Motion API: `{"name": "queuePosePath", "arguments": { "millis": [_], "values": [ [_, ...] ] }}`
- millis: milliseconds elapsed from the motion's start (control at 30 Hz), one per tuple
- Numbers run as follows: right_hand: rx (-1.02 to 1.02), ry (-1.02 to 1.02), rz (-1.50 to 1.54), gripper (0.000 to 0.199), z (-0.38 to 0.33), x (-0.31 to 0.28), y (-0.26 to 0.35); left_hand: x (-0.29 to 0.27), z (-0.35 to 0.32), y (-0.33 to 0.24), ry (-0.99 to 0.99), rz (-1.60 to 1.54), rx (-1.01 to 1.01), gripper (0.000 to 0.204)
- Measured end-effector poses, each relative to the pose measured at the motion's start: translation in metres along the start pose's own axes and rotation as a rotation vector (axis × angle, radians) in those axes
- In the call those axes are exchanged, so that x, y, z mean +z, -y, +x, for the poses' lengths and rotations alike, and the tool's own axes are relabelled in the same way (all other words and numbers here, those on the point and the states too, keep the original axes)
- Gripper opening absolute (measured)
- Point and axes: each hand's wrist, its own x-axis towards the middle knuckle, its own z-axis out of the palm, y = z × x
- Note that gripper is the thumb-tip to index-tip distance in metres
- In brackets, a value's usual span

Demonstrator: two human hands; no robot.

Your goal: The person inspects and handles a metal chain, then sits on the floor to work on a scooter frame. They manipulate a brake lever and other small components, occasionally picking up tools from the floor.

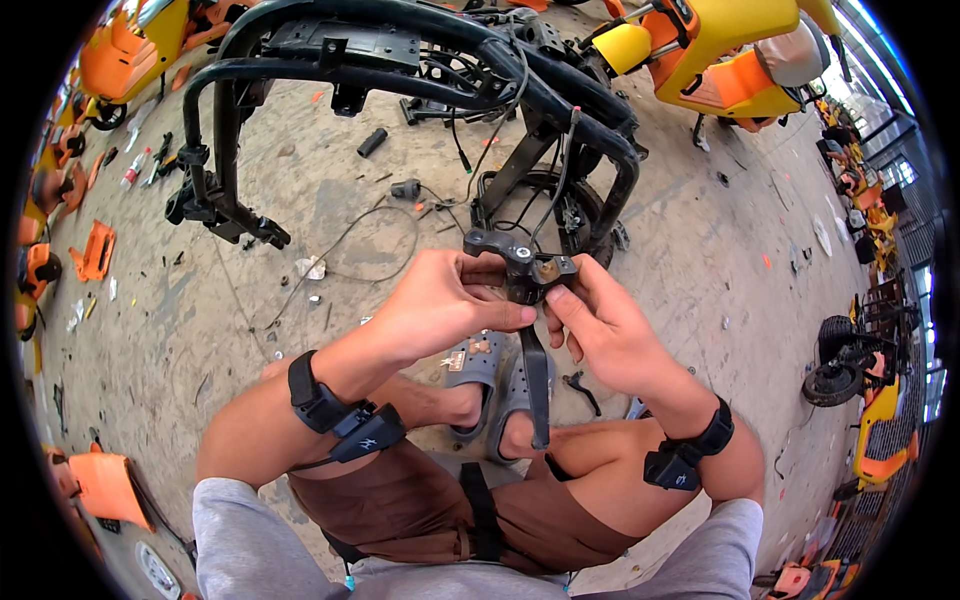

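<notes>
A black brake lever assembly (537, 375) is held up in front of me, its long blade pointing down toward my feet. My left hand (450, 305) is closed round the left side of its clamp body, thumb pressed near the lever's pivot. On the other side, my right hand (610, 325) pinches the body between thumb and fingers. A silver bolt head shows on top of the clamp, with a brownish spot beside it. My left fingertips are partly hidden behind the part.
A bare black scooter frame (400, 75) with wheel and dangling cables stands ahead. A loose cable (415, 235), a black tube (372, 142) and an orange panel (93, 250) lie on the concrete. Yellow-orange scooters (725, 60) line the surroundings. A black lever-like piece (582, 392) lies by my right foot.
</notes>
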Motion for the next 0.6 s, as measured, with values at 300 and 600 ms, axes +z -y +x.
{"name": "queuePosePath", "arguments": {
  "millis": [300,600],
  "values": [
    [-0.056,-0.079,0.011,0.019,-0.002,-0.004,-0.003,0.002,0.001,-0.003,0.002,-0.07,-0.008,0.052],
    [0.059,0.006,0.084,0.014,0.014,0.004,-0.016,-0.014,0.002,0.01,-0.039,0.168,0.162,0.031]
  ]
}}
